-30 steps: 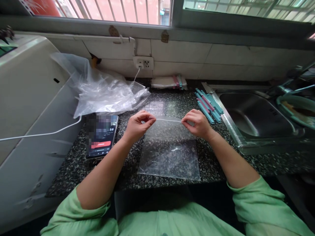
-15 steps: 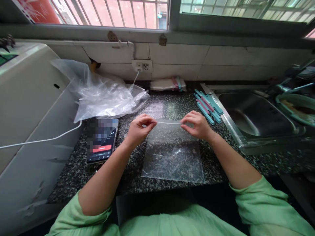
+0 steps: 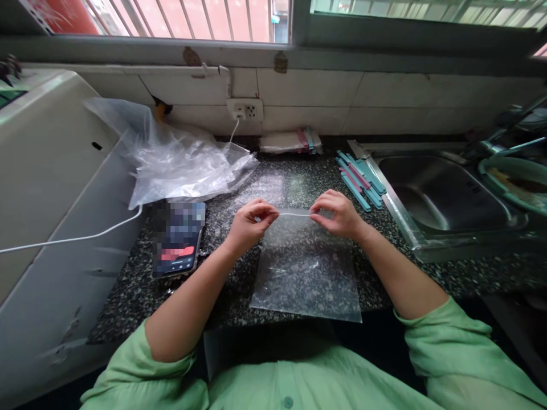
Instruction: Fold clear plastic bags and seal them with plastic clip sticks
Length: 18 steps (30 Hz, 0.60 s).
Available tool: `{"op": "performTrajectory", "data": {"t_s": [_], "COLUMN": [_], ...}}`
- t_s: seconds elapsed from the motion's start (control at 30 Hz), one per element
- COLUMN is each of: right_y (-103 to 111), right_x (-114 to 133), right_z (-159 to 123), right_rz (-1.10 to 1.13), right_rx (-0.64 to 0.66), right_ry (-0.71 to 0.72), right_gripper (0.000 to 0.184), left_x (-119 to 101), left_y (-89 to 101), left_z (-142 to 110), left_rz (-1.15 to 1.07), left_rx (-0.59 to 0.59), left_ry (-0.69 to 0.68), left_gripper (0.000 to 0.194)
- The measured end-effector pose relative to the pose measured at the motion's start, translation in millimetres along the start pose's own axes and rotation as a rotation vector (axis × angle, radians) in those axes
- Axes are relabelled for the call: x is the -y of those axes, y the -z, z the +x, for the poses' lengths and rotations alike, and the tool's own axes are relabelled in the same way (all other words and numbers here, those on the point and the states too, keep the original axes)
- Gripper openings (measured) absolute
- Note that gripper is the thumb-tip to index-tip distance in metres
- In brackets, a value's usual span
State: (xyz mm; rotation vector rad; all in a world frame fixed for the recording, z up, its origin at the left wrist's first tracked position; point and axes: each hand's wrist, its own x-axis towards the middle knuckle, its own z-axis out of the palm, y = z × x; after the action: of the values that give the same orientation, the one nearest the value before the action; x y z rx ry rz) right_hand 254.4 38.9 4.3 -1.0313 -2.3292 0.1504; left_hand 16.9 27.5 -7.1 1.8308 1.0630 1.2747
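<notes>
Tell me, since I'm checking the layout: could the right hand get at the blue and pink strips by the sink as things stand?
Probably yes: the strips lie in the open just beyond the right hand, nothing between, though it now pinches the clear bag.

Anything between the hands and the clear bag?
Nothing visible. The left hand and right hand both already pinch the top edge of the clear bag, which lies flat on the counter.
</notes>
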Motion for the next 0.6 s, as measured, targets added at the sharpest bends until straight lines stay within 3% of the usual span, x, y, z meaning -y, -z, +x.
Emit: {"op": "performTrajectory", "data": {"t_s": [0.6], "right_y": [-10.0], "right_x": [6.9], "right_z": [0.7], "right_rz": [0.012], "right_rx": [0.031], "right_ry": [0.026], "right_gripper": [0.01], "left_x": [-1.4], "left_y": [-6.2], "left_z": [-3.2], "left_rz": [0.074], "left_rx": [0.036], "left_ry": [-0.013], "left_gripper": [0.011]}}
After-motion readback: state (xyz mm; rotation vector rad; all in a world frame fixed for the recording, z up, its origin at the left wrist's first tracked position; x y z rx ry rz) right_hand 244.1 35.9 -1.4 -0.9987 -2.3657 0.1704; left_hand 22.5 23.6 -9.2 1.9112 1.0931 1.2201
